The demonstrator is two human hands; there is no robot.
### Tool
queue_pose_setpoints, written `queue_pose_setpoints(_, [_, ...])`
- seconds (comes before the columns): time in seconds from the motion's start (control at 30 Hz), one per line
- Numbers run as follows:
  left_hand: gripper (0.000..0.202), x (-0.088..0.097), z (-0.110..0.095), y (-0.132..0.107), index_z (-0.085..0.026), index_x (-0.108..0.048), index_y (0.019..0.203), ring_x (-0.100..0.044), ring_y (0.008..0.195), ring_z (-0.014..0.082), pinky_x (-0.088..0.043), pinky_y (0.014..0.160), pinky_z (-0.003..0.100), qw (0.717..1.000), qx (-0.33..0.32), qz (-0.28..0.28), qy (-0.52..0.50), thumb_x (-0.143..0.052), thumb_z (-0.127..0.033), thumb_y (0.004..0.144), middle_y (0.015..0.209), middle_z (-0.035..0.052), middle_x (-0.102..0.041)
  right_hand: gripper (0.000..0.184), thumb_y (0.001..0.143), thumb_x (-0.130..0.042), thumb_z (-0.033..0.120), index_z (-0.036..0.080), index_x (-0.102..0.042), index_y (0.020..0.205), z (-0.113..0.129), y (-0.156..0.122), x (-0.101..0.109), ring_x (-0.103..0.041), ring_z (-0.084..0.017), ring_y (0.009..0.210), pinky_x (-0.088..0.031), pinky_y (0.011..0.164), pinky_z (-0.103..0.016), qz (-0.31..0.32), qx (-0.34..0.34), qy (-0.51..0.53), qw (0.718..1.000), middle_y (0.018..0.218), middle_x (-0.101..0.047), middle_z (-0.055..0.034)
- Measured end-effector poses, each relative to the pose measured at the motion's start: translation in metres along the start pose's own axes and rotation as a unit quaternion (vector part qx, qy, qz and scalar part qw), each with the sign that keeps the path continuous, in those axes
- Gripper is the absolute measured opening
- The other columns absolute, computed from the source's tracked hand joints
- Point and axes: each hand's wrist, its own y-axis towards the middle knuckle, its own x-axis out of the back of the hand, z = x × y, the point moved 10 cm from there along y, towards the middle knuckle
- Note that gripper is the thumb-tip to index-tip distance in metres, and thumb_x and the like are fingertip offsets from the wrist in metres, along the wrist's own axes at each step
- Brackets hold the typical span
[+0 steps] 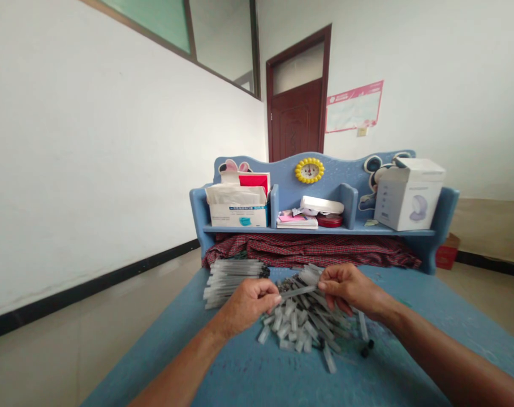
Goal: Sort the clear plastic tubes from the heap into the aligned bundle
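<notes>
Clear plastic tube [298, 292] is pinched at its ends, left hand [245, 305] and right hand [350, 288] both closed on it, just above a loose pile of tubes [301, 327] on the blue desk [248, 373]. An open white carton [238, 213] on the shelf [316, 230] bears blue print too small to read.

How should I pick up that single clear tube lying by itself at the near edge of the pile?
Pinch the lone tube at mid-length from above, fingers across its width: it lies flat on the desk, its long sides free at the edge of the pile. Left hand and right hand both pinch the held tube.
</notes>
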Motion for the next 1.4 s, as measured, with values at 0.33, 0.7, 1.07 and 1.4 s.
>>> queue_pose_setpoints(0.33, [0.02, -0.001, 0.003, 0.0, -0.015, -0.06, 0.066, -0.045, 0.054, 0.0117, -0.034, 0.055, 0.022, 1.0, -0.006, -0.001, 0.011, -0.053, -0.031, 0.076, 0.055, -0.0028, -0.051, 0.032, 0.076, -0.058, 0.046, 0.017, -0.049, 0.066, -0.003, 0.002, -0.002, -0.038, -0.004, 0.027, -0.02, 0.028, -0.017, 0.014, -0.005, -0.019, 1.0, 0.048, -0.06, 0.0038])
queue_pose_setpoints(0.7, [0.021, -0.005, 0.01, 0.003, -0.015, -0.057, 0.065, -0.042, 0.053, 0.01, -0.032, 0.055, 0.021, 1.0, 0.019, -0.002, 0.004, -0.053, -0.034, 0.073, 0.054, -0.005, -0.049, 0.016, 0.074, -0.059, 0.032, 0.018, -0.052, 0.071, -0.005, 0.003, 0.0, -0.035, -0.005, 0.027, -0.02, 0.028, -0.018, 0.009, -0.016, -0.032, 0.999, 0.046, -0.057, 0.0057])
queue_pose_setpoints(1.07, [0.022, -0.005, 0.011, 0.002, -0.015, -0.058, 0.065, -0.042, 0.053, 0.0104, -0.031, 0.053, 0.021, 0.999, 0.027, -0.013, 0.012, -0.053, -0.036, 0.073, 0.054, -0.0049, -0.049, 0.034, 0.082, -0.05, 0.047, 0.019, -0.045, 0.063, -0.008, 0.004, 0.003, -0.031, -0.005, 0.025, -0.017, 0.028, -0.018, 0.001, -0.023, -0.07, 0.997, 0.039, -0.053, 0.0056])
queue_pose_setpoints(1.4, [0.026, -0.012, 0.015, -0.001, -0.016, -0.059, 0.066, -0.037, 0.046, 0.0088, -0.027, 0.047, 0.02, 0.997, 0.07, 0.015, -0.034, -0.053, -0.04, 0.072, 0.049, -0.005, -0.05, 0.025, 0.071, -0.062, 0.039, 0.016, -0.052, 0.072, -0.004, 0.001, -0.004, -0.046, -0.006, 0.03, -0.026, 0.031, -0.018, 0.042, -0.017, 0.01, 0.999, 0.056, -0.065, 0.0012])
